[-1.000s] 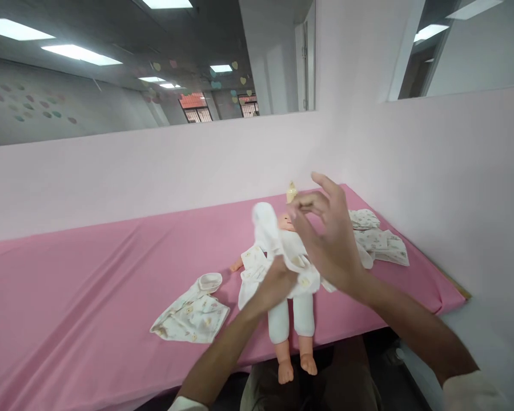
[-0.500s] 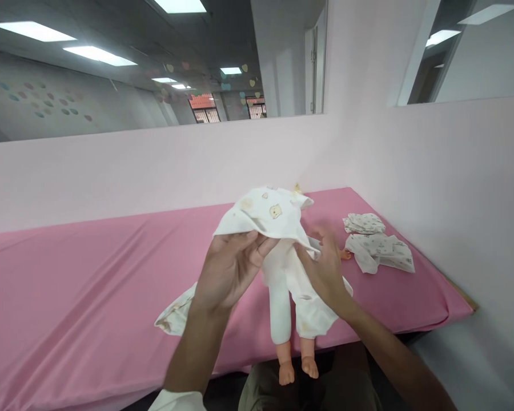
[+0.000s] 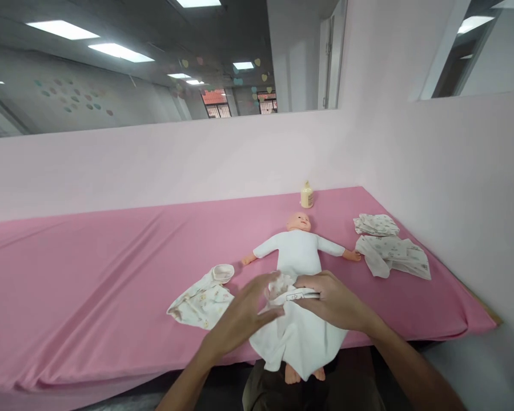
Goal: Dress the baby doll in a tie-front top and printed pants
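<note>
A baby doll (image 3: 298, 251) in a white long-sleeved body lies on its back, arms spread, its feet at the table's near edge. Over its lower body hangs a small white baby shirt (image 3: 300, 339), partly bunched at the top. My right hand (image 3: 336, 299) pinches the shirt's upper edge, where a printed strip shows. On the other side my left hand (image 3: 251, 311) is closed around the bunched part, thumb below and fingers above; its fingertips are blurred. The shirt covers the doll's legs down to the feet.
A patterned baby garment (image 3: 203, 299) lies left of the doll. Folded printed clothes (image 3: 394, 254) lie on the right, close to the doll's hand. Behind its head stands a cream pump bottle (image 3: 307, 196). The pink-covered table (image 3: 103, 285) meets a wall at the back.
The shirt, held up and spread before, has come down and is bunched at its top. Both hands are lower, and the doll's head, arms and the bottle now show.
</note>
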The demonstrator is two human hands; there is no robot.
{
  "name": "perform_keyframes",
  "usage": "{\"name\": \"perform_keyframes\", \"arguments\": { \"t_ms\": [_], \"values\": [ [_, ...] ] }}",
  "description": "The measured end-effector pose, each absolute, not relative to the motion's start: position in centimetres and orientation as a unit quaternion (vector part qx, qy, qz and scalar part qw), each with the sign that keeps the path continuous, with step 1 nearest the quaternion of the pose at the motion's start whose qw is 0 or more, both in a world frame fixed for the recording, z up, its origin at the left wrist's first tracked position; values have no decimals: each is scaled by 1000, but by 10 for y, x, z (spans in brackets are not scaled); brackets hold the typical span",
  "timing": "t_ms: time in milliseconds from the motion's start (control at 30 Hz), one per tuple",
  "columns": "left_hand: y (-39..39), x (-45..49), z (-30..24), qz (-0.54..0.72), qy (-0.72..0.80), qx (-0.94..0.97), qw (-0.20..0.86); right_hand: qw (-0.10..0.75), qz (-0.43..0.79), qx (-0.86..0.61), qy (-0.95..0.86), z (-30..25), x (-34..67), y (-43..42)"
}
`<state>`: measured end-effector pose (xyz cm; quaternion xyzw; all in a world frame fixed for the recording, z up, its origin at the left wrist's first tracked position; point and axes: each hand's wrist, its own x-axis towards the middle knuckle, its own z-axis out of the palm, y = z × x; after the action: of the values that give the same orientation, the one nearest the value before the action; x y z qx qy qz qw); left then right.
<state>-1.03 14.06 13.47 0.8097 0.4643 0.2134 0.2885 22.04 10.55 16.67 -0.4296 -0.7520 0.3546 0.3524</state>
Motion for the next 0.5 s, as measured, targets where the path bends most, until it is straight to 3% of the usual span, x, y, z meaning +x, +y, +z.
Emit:
{"name": "perform_keyframes", "arguments": {
  "t_ms": [100, 267, 500],
  "values": [
    [138, 5, 128, 148, 418, 836, 323, 356, 349, -440, -747, 165, 216, 108],
    [153, -6, 140, 187, 414, 819, 350, 347, 318, -489, -734, 158, 234, 107],
    [166, -44, 170, 224, 447, 833, 236, 268, 306, -541, -736, 151, 264, 105]
  ]
}}
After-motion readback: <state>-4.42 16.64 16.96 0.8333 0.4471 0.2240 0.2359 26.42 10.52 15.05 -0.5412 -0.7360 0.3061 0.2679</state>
